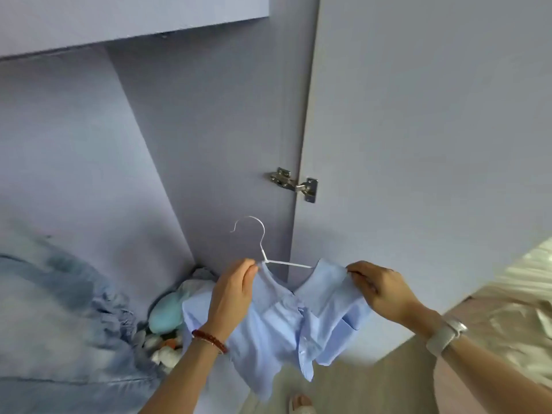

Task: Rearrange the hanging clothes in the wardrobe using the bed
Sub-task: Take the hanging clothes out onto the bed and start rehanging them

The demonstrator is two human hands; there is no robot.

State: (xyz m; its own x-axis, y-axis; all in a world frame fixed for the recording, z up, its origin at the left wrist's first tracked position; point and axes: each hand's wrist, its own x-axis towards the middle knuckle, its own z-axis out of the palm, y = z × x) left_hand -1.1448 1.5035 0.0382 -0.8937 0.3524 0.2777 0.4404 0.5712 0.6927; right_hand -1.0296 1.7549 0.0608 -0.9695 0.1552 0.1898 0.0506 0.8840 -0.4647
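1. Before the open wardrobe, a person holds a light blue shirt up in the air with both hands, in front of the wardrobe's inner side wall.
2. A white wire hanger sits partly inside the shirt's neck; its hook points up and curves left, free of any rail.
3. The left hand pinches the shirt's left shoulder by the base of the hanger's neck, fingers curled on the cloth.
4. The right hand grips the shirt's right shoulder edge, fingers closed round the fabric.
5. A red bead bracelet circles the left wrist; a pale watch sits on the right.
6. Denim clothing hangs at the left, with bundled items on the wardrobe floor.
7. A metal hinge joins the door; the bed's pale cover shows at the right.
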